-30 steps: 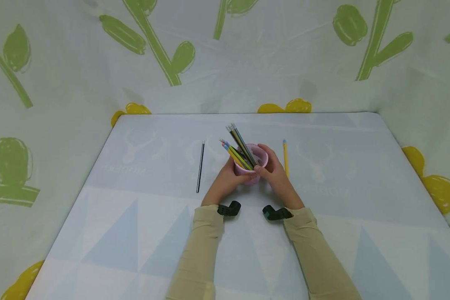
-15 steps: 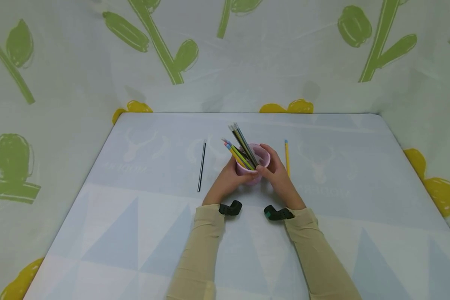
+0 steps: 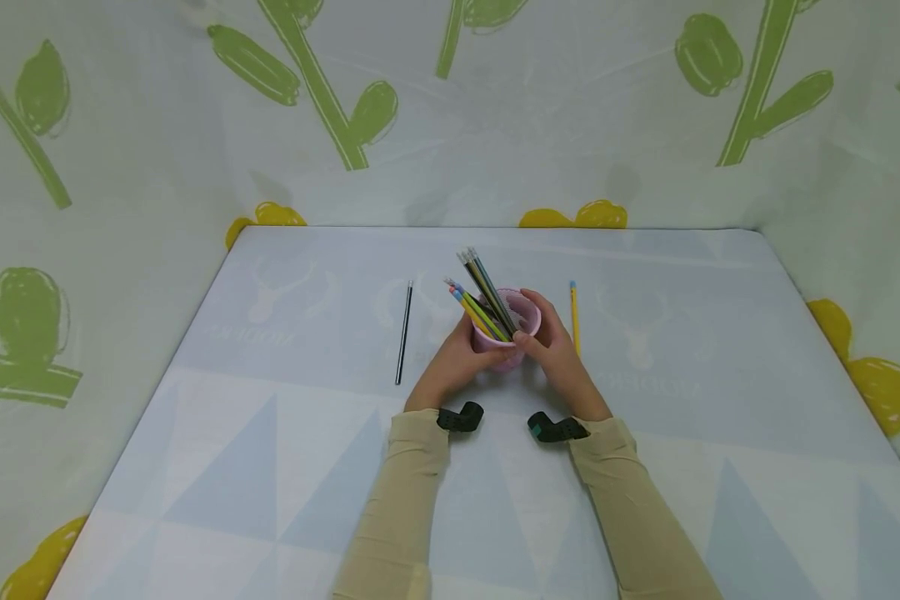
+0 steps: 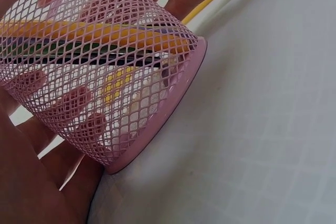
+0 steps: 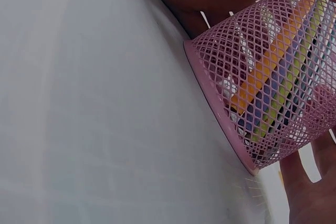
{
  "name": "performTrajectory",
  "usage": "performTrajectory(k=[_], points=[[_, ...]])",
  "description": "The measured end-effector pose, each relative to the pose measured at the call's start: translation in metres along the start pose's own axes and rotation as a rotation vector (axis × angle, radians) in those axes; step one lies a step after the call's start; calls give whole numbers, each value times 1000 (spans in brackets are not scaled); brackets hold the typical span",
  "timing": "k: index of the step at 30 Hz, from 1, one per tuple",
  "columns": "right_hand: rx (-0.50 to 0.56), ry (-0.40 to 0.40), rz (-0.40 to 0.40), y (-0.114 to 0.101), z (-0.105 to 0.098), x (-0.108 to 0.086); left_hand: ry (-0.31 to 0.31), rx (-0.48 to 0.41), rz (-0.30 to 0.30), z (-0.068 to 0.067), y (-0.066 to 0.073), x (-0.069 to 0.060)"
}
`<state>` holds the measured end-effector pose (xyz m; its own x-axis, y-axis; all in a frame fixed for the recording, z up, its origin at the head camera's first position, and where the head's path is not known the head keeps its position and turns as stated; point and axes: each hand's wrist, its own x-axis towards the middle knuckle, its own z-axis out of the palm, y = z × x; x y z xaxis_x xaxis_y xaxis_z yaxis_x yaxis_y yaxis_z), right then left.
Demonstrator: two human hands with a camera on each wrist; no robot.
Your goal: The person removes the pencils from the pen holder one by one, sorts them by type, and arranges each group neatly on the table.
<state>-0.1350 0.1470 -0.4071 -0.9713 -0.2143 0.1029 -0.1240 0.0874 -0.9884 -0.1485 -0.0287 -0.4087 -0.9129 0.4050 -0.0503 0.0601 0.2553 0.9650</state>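
A pink mesh cup (image 3: 529, 312) holds several pencils (image 3: 487, 292) that lean to the left, eraser ends up. My left hand (image 3: 453, 362) grips the cup's left side, and my right hand (image 3: 558, 358) grips its right side with the thumb near the rim. In the left wrist view the mesh cup (image 4: 152, 124) shows fingers behind its wall, and an orange pencil (image 4: 121, 35) lies inside. The right wrist view shows the cup's base rim (image 5: 220, 114) close to the table, with orange, purple and green pencils visible through the mesh.
A black pencil (image 3: 403, 333) lies on the table left of my left hand. A yellow pencil (image 3: 574, 317) lies just right of the cup, its lower end hidden behind my right hand. A patterned cloth (image 3: 495, 125) hangs behind the table (image 3: 270, 467).
Both hands keep their grip on the cup. The whole head view has shifted slightly; otherwise nothing has visibly moved.
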Motion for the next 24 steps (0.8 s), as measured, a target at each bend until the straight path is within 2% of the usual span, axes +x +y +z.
performTrajectory(k=[1,8,9,13,19,24], points=[[1,0,-1,0,0,0,-2,-1,0,0,0,0],[12,-6,-4,1,-1,-1,10,10,-11,4,-31,15],[9,-6,-2,1,-1,-1,15,15,-9,4,-32,16],[-2,0,17,-1,0,-1,28,19,23,5,-33,16],[-1,-1,12,-1,-1,-1,21,21,29,5,-32,15],[7,-7,1,0,-1,-1,-6,3,26,2,-19,11]])
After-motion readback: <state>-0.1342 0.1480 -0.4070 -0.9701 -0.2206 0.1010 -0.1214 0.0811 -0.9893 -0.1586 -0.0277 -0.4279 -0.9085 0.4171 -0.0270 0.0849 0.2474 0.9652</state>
